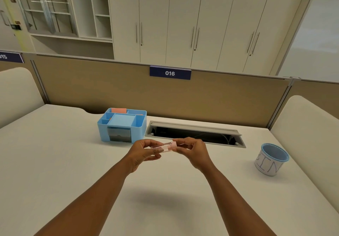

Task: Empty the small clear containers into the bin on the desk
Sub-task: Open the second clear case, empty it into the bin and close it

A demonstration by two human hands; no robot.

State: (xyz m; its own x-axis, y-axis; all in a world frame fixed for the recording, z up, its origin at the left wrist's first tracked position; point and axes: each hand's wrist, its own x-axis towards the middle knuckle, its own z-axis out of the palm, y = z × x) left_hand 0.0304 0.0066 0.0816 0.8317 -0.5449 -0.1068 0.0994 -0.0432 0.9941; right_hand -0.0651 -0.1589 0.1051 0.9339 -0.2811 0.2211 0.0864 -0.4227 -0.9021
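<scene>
Both hands, left hand (pixel 145 153) and right hand (pixel 190 151), are pinching the clear container (pixel 163 147); should be opening it over the bin (pixel 271 159).

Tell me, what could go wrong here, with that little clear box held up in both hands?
The small clear container is pinched between the left hand and right hand above bare desk, while the bin stands far off to the right. If it opens here, its contents would likely scatter on the desk. The open cable slot lies just behind the hands, so small pieces might fall in.
</scene>
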